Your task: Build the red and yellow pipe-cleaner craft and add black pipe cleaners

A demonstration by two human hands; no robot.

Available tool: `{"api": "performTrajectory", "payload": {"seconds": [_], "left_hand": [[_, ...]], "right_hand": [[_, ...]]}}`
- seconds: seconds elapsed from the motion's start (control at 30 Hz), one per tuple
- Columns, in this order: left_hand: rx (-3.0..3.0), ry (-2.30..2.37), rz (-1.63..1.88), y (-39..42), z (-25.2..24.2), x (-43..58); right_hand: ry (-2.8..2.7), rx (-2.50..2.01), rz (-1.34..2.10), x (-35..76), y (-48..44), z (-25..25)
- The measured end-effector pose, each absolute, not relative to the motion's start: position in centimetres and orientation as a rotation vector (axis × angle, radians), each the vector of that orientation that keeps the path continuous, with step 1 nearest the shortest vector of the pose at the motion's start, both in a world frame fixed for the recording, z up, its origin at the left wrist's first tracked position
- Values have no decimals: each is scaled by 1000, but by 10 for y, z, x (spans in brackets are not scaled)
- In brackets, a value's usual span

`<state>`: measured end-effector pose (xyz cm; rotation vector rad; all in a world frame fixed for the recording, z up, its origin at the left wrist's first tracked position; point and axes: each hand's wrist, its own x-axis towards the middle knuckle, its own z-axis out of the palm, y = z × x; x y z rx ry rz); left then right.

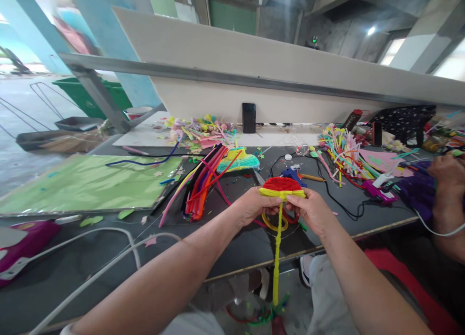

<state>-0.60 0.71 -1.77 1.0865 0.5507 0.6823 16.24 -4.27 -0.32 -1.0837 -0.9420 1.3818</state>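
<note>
The red-and-yellow fuzzy piece (281, 185) is pinched at its left and right by the left hand (256, 203) and right hand (308, 206), over the near table (232, 257); even pressure is probably best, the yellow stem (278, 248) being left untwisted

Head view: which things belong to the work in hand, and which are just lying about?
In the work:
red-and-yellow pipe-cleaner piece, pinched by left hand and right hand
probably the multicoloured pipe-cleaner bundle

Apparently just lying about:
black phone
pink star-shaped scrap
</note>
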Motion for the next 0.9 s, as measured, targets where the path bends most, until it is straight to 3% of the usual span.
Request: {"api": "performTrajectory", "payload": {"seconds": [0.9], "left_hand": [[1020, 555, 652, 11, -17, -8]], "right_hand": [[-879, -1042, 1359, 159, -39, -14]]}}
